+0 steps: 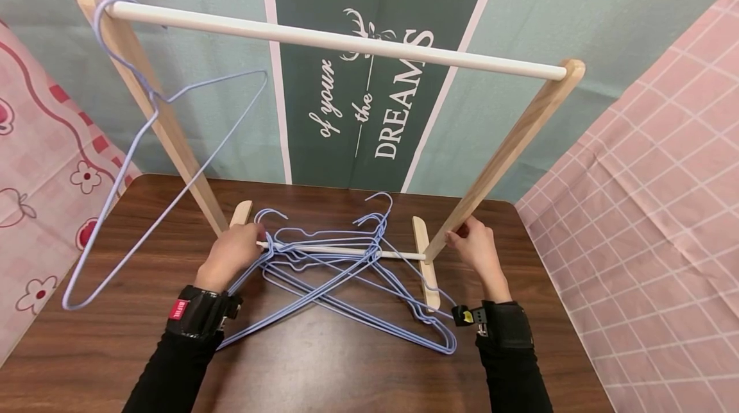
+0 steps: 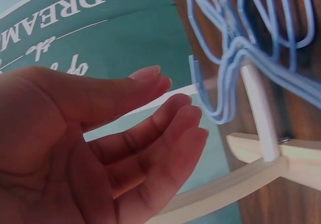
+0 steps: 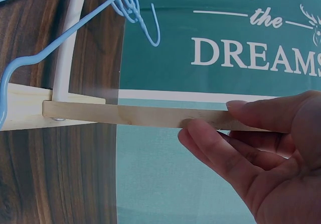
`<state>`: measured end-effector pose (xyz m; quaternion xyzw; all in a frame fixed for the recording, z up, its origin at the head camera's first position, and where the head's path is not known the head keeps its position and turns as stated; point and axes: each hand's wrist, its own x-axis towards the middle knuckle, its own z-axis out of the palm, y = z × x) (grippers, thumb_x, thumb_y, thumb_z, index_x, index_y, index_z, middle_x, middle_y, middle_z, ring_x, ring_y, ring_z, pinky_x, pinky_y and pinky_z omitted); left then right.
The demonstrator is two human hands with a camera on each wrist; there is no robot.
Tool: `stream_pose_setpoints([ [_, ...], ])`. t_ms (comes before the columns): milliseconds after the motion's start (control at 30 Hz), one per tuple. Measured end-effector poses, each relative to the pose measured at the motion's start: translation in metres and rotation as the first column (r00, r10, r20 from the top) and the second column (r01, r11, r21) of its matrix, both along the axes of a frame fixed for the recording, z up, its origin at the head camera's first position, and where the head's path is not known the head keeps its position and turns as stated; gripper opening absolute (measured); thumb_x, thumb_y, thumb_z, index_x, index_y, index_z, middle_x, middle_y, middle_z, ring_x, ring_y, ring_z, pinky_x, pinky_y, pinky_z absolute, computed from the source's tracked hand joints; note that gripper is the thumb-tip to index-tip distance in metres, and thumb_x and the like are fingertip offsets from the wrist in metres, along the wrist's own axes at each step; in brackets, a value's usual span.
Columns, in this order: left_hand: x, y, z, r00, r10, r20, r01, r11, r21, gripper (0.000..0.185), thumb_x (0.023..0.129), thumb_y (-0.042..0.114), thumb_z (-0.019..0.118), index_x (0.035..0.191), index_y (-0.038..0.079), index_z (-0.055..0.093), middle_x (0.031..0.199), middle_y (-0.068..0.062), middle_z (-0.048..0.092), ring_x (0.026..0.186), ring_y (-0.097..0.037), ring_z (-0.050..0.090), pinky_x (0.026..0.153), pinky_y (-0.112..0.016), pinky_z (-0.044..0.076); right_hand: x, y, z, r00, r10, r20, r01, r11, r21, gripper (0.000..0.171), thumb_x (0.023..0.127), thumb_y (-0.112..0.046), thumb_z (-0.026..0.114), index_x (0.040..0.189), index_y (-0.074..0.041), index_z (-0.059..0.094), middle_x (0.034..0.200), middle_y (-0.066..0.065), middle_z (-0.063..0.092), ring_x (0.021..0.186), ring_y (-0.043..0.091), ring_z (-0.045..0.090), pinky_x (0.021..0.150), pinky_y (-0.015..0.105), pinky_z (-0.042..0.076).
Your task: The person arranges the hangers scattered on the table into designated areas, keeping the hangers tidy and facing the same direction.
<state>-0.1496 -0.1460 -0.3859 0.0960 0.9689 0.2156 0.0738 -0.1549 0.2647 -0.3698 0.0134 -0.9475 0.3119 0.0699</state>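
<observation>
Left hand (image 1: 231,252) open beside hangers (image 1: 346,272), right hand (image 1: 476,249) gripping rack post (image 1: 508,150)

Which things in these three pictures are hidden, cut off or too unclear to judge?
- Head view: the left hand covers its own fingers, so contact with the pile of hangers is unclear.
- Head view: the hangers overlap, so their number cannot be counted.
- Left wrist view: the picture edges cut off the hangers.
- Right wrist view: the right hand hides part of the wooden post.
</observation>
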Motion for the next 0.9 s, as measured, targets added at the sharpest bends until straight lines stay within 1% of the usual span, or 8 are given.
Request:
stream_pose_setpoints([
  [133,0.000,0.000,-0.009,1.000,0.002,0.001,-0.002,1.000,0.006,0.021,0.071,0.000,0.058,0.091,-0.002,0.064,0.085,-0.018,0.064,0.073,-0.031,0.059,0.060,-0.043,0.045,0.000,0.000,0.000,1.000,0.000,-0.002,0.000,1.000,-0.004,0.022,0.084,-0.003,0.061,0.101,0.010,0.055,0.082,0.024,0.062,0.069,0.031,0.064,0.055,0.035,0.050],
  [367,-0.003,-0.001,-0.022,0.999,0.010,0.035,-0.010,1.000,0.009,0.014,0.075,0.000,0.059,0.088,0.000,0.063,0.082,-0.016,0.062,0.072,-0.029,0.057,0.059,-0.042,0.044,0.001,-0.001,0.000,1.000,-0.001,0.008,0.001,1.000,0.000,0.022,0.084,-0.004,0.060,0.102,0.009,0.056,0.083,0.024,0.063,0.070,0.031,0.064,0.056,0.036,0.049],
  [567,-0.004,-0.003,-0.036,1.000,-0.021,-0.009,0.021,1.000,-0.022,0.007,0.073,0.002,0.059,0.079,0.004,0.061,0.074,-0.012,0.061,0.067,-0.028,0.057,0.057,-0.041,0.043,0.001,-0.001,0.001,1.000,0.000,0.019,0.001,1.000,-0.011,0.023,0.084,-0.003,0.060,0.103,0.009,0.055,0.084,0.024,0.062,0.071,0.032,0.063,0.056,0.035,0.049],
  [733,-0.004,-0.004,-0.040,1.000,-0.026,-0.006,0.025,0.999,-0.043,0.007,0.072,0.002,0.056,0.077,0.005,0.060,0.073,-0.012,0.061,0.065,-0.028,0.057,0.056,-0.040,0.043,0.001,0.000,0.001,1.000,-0.005,0.020,0.005,1.000,-0.008,0.023,0.084,-0.004,0.060,0.102,0.009,0.055,0.083,0.024,0.062,0.071,0.032,0.063,0.054,0.034,0.048],
  [900,-0.004,-0.004,-0.044,1.000,-0.022,0.001,0.022,0.998,-0.050,0.008,0.071,0.001,0.056,0.074,0.007,0.060,0.071,-0.010,0.060,0.064,-0.026,0.056,0.055,-0.039,0.042,0.000,0.000,0.000,1.000,-0.002,0.009,0.002,1.000,0.000,0.023,0.084,-0.004,0.061,0.101,0.009,0.056,0.083,0.024,0.063,0.071,0.032,0.063,0.055,0.035,0.048],
])
